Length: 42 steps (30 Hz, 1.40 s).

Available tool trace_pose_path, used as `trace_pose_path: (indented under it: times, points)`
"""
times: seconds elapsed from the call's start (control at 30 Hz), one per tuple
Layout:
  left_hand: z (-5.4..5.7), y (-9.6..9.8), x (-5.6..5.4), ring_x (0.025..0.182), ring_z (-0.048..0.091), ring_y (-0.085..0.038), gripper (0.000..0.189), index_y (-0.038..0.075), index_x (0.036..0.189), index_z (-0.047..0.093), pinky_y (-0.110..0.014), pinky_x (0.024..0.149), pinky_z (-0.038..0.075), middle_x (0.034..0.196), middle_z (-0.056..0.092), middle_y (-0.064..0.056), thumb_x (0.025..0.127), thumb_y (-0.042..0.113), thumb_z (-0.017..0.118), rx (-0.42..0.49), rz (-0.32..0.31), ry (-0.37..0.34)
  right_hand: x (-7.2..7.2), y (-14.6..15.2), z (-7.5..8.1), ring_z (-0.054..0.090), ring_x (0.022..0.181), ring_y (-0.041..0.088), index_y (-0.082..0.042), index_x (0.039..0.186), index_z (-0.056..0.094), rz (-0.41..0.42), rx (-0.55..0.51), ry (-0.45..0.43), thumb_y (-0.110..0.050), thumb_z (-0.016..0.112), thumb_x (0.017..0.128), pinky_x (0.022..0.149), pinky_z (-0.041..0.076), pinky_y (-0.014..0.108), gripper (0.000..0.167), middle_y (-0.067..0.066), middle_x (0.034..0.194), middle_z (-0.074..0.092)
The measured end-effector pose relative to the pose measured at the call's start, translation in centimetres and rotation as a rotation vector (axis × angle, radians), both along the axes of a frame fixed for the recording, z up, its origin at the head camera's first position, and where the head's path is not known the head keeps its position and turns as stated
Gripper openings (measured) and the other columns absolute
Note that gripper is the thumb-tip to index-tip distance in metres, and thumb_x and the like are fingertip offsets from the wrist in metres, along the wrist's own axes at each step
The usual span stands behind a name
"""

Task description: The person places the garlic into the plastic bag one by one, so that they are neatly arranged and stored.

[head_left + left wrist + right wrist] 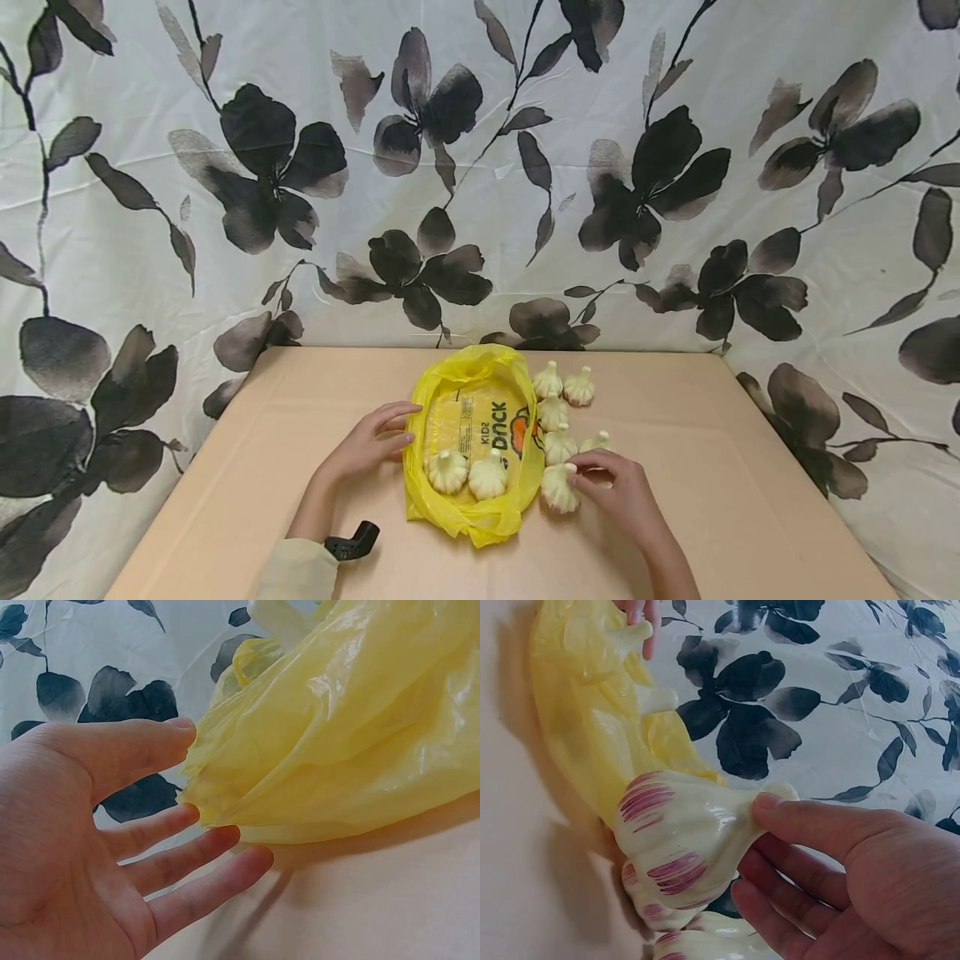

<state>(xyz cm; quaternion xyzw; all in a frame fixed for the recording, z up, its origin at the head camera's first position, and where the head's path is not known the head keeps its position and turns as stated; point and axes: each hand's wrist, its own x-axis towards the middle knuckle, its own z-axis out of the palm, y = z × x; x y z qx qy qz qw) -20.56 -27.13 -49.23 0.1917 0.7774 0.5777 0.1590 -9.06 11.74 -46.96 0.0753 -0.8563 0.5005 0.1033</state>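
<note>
A yellow plastic bag (474, 530) lies spread on the table with its mouth facing up. Two garlic bulbs, a left one (447, 472) and a right one (488, 476), sit inside near its front. My left hand (381, 435) touches the bag's left rim with fingers stretched out; its fingertips meet the yellow plastic (322, 742) in the left wrist view. Right of the bag, my right hand (617, 492) pinches a pale garlic bulb (686, 836) with purple streaks by its stem. Whether that bulb is off the table is hard to tell.
Several more garlic bulbs stand along the bag's right side, among them a front one (560, 446) and a back one (579, 387). A black bent device (354, 542) is on the left wrist. Behind the tan table (750, 500) hangs a flowered cloth (525, 208).
</note>
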Motion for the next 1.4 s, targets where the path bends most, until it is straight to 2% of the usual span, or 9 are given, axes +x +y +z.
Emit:
trace_pose_path:
  times: [0.1, 0.33, 0.57, 0.83, 1.23, 1.4]
  points:
    - [0.0, 0.0, 0.0, 0.135, 0.038, -0.049, 0.048, 0.012, 0.139, 0.050, -0.040, 0.081, 0.060, 0.156, 0.026, -0.015, 0.094, 0.022, 0.063, 0.003, -0.002, -0.006, 0.0, -0.2, 0.4, 0.064, 0.082, 0.001, -0.013, 0.093, 0.074, 0.001, -0.004, -0.001, -0.006, 0.078, 0.078, 0.073, 0.058, 0.025, 0.017, 0.003, 0.092, 0.072]
    - [-0.1, -0.1, -0.1, 0.135, 0.037, -0.049, 0.047, 0.012, 0.139, 0.050, -0.040, 0.081, 0.060, 0.156, 0.026, -0.015, 0.095, 0.022, 0.062, 0.008, -0.008, -0.004, -0.1, -0.4, 1.2, 0.068, 0.085, 0.010, -0.012, 0.094, 0.074, 0.019, -0.025, -0.021, -0.010, 0.077, 0.080, 0.074, 0.059, 0.025, 0.015, 0.003, 0.092, 0.072]
    - [0.1, 0.0, 0.0, 0.136, 0.036, -0.049, 0.047, 0.011, 0.140, 0.049, -0.037, 0.081, 0.060, 0.155, 0.028, -0.014, 0.095, 0.021, 0.062, 0.008, -0.013, -0.003, -0.6, -0.8, 1.8, 0.067, 0.087, 0.008, -0.014, 0.096, 0.074, 0.043, -0.034, -0.004, -0.011, 0.077, 0.080, 0.079, 0.058, 0.025, 0.016, 0.001, 0.094, 0.072]
    - [0.0, 0.0, -0.1, 0.137, 0.036, -0.048, 0.046, 0.012, 0.139, 0.050, -0.034, 0.080, 0.060, 0.154, 0.031, -0.014, 0.096, 0.021, 0.061, 0.004, -0.015, -0.001, -1.3, -1.2, 2.3, 0.066, 0.088, 0.007, -0.016, 0.097, 0.074, 0.051, -0.020, 0.002, -0.015, 0.077, 0.081, 0.083, 0.058, 0.037, 0.016, -0.001, 0.097, 0.072]
    - [-0.3, -0.1, -0.1, 0.136, 0.038, -0.048, 0.046, 0.012, 0.139, 0.050, -0.035, 0.079, 0.060, 0.154, 0.030, -0.014, 0.096, 0.023, 0.061, -0.006, -0.009, 0.002, -2.3, -1.6, 2.3, 0.066, 0.088, 0.010, -0.012, 0.099, 0.074, 0.058, -0.011, 0.006, -0.014, 0.076, 0.082, 0.081, 0.058, 0.027, 0.017, 0.000, 0.098, 0.072]
    - [-0.3, -0.1, -0.2, 0.135, 0.039, -0.047, 0.045, 0.013, 0.139, 0.050, -0.034, 0.079, 0.060, 0.153, 0.032, -0.014, 0.096, 0.022, 0.061, -0.017, -0.008, 0.011, -2.6, -1.8, 2.4, 0.066, 0.088, 0.010, -0.016, 0.097, 0.074, 0.046, 0.003, -0.008, -0.014, 0.077, 0.082, 0.082, 0.057, 0.026, 0.016, -0.001, 0.096, 0.072]
